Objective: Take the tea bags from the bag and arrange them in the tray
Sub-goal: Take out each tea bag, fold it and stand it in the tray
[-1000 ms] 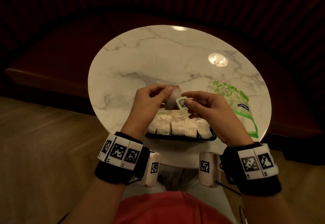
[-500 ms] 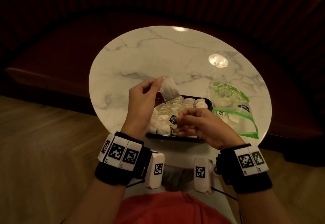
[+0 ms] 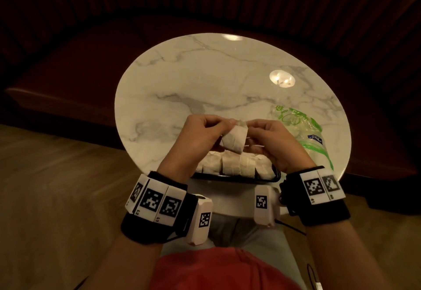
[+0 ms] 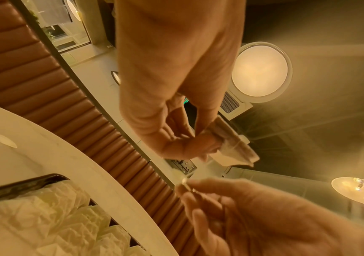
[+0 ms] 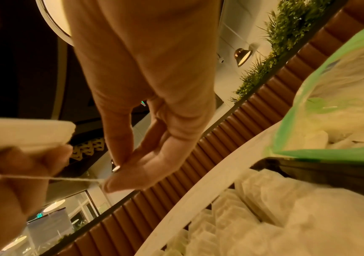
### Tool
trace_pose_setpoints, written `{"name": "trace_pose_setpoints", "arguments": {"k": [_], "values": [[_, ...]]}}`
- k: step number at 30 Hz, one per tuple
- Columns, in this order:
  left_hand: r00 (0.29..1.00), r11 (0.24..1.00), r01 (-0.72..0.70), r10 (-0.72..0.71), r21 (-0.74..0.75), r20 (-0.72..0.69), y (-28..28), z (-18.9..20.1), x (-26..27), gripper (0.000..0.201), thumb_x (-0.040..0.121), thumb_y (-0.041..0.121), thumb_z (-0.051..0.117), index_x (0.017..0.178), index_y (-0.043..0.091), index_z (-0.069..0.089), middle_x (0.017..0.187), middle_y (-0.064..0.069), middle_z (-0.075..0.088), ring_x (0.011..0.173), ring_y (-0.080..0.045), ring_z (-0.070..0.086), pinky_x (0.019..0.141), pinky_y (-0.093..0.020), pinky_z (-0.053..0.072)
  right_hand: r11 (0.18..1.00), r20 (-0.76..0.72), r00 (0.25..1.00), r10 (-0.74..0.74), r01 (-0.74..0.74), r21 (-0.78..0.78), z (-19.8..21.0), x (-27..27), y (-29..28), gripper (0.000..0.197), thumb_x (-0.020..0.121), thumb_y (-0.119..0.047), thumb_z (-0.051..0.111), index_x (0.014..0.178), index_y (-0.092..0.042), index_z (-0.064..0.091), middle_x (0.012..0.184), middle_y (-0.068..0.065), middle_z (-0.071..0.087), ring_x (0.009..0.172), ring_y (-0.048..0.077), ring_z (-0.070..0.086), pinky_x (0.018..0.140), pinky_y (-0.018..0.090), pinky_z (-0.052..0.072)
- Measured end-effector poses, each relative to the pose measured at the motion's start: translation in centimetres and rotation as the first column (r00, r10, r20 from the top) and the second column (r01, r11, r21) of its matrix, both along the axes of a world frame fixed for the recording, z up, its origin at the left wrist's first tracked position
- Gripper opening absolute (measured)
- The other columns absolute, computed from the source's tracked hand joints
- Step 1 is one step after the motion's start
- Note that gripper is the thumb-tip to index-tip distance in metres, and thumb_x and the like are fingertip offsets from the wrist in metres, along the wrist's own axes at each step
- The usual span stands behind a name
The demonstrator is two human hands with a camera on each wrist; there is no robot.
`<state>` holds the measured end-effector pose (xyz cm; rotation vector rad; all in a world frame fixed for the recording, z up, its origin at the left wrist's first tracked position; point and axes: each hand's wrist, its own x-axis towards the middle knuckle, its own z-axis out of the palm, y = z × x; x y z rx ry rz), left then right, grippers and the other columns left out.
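Tea bags [image 3: 237, 164] stand packed upright in rows in your black tray [image 3: 234, 178], which sits at the near edge of the round marble table [image 3: 193, 80], its near rim close to the table's edge. Far half of the tabletop is bare marble, open room beyond your hands. Dark padded bench [image 3: 68, 62] curves round the far side of the table.

Plastic bag [image 3: 305, 130], clear with green print, lies on the table just right of the tray, near the right edge. In the right wrist view its green-edged mouth [image 5: 329, 154] lies against the tray rim, with more pale tea bags visible inside.

Your left hand [image 3: 200, 134] and right hand [image 3: 273, 141] are both raised over the tray's far end, nearly touching. Left fingers pinch one loose tea bag [image 3: 235, 138] at its top corner; it hangs tilted above the tray, clear of the packed rows. Right thumb and fingertips are closed on its string [image 5: 67, 179], which is drawn taut between your hands. The paper tag is too blurred to place with certainty.
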<state>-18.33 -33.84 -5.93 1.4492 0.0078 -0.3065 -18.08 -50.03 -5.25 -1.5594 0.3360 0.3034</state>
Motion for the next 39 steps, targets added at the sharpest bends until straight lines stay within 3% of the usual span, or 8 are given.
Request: {"name": "trace_pose_setpoints", "arguments": {"k": [2,4,8,12,17,22,25,39], "values": [[1.000,0.998,0.022,-0.021,0.054,-0.019,-0.1,-0.1,-0.1,0.013,0.093,0.018,0.065,0.089,0.013,0.077,0.090,-0.009,0.076,0.083,-0.023,0.070,0.077,-0.044,0.057,0.999,0.084,0.996,-0.019,0.022,-0.028,0.7,0.3,0.0,0.002,0.091,-0.005,0.062,0.092,-0.005,0.064,0.064,0.000,0.068,0.052,0.005,0.063,0.052,0.017,0.053],[1.000,0.996,0.021,-0.019,0.092,-0.023,-0.1,-0.1,-0.2,0.012,0.092,0.019,0.066,0.088,0.015,0.076,0.090,-0.009,0.075,0.081,-0.020,0.069,0.070,-0.035,0.056,0.998,0.189,0.982,-0.018,0.029,-0.052,1.2,0.2,-0.1,0.002,0.090,-0.008,0.065,0.091,-0.010,0.065,0.073,0.000,0.071,0.061,0.006,0.065,0.057,0.018,0.053],[0.999,0.992,-0.033,0.034,0.119,-0.010,0.0,0.0,-0.1,0.009,0.088,0.021,0.071,0.086,0.013,0.073,0.079,-0.007,0.073,0.068,-0.010,0.066,0.055,-0.021,0.049,0.987,0.394,0.919,0.019,0.047,-0.156,1.4,-0.6,-0.2,0.010,0.087,-0.010,0.069,0.097,-0.011,0.070,0.096,0.010,0.073,0.080,0.012,0.068,0.070,0.023,0.055],[0.998,0.992,-0.064,0.066,0.107,-0.016,-0.1,0.0,0.0,0.007,0.092,0.019,0.067,0.088,0.014,0.070,0.071,0.001,0.071,0.064,-0.007,0.066,0.053,-0.019,0.049,0.962,0.517,0.850,0.107,0.042,-0.269,1.4,-1.4,-0.2,0.012,0.082,-0.008,0.073,0.093,-0.012,0.075,0.100,0.006,0.072,0.087,0.015,0.070,0.079,0.024,0.054],[0.994,0.994,-0.103,0.103,0.025,-0.024,-0.1,0.5,-0.1,0.015,0.096,0.008,0.058,0.087,0.012,0.070,0.064,0.004,0.068,0.054,-0.001,0.062,0.050,-0.015,0.048,0.974,0.493,0.863,0.112,0.004,-0.228,0.6,-1.9,-0.1,0.020,0.076,-0.006,0.076,0.096,-0.008,0.076,0.117,0.007,0.063,0.094,0.012,0.070,0.087,0.024,0.054],[0.993,0.995,-0.095,0.093,-0.028,-0.072,0.0,0.8,-0.1,0.017,0.098,0.010,0.055,0.098,0.006,0.071,0.075,-0.004,0.071,0.064,-0.013,0.069,0.052,-0.018,0.050,0.994,0.486,0.869,0.087,-0.044,-0.099,0.7,-2.5,0.3,0.022,0.079,0.002,0.071,0.101,0.000,0.073,0.095,0.010,0.076,0.088,0.019,0.073,0.081,0.022,0.055],[0.992,0.995,-0.097,0.094,-0.038,-0.085,0.1,1.0,-0.1,0.020,0.099,0.009,0.051,0.100,0.001,0.070,0.080,-0.010,0.071,0.067,-0.019,0.071,0.053,-0.021,0.052,0.993,0.512,0.858,0.041,0.021,-0.114,0.6,-2.4,0.3,0.020,0.078,-0.001,0.073,0.097,-0.004,0.075,0.104,0.009,0.073,0.087,0.017,0.073,0.079,0.021,0.054],[0.987,0.989,-0.150,0.150,-0.003,-0.055,-0.1,0.8,0.1,0.016,0.094,0.011,0.061,0.083,0.007,0.072,0.073,-0.007,0.070,0.063,-0.013,0.068,0.054,-0.023,0.053,0.989,0.530,0.843,-0.086,0.135,-0.055,0.8,-2.5,0.5,0.013,0.083,-0.004,0.071,0.095,-0.007,0.075,0.111,0.010,0.068,0.085,0.026,0.073,0.072,0.032,0.060]]}}
